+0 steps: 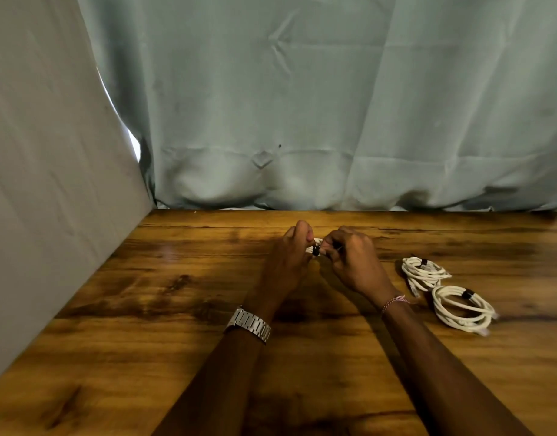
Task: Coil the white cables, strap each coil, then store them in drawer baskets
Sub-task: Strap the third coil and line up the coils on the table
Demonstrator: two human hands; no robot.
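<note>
Two strapped white cable coils (426, 272) (462, 306): done, on tabletop (145, 309). Third coil (315, 245): left hand (291, 253) grips; right hand (349, 256) fingers pinch black strap (316, 250). Storing left.

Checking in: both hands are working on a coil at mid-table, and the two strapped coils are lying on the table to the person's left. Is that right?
Not quite. The head view shows the two strapped coils, the farther coil and the nearer coil, lying on the table to the person's right, not left. The rest holds: the left hand and right hand are both working on a coil at mid-table.
</note>
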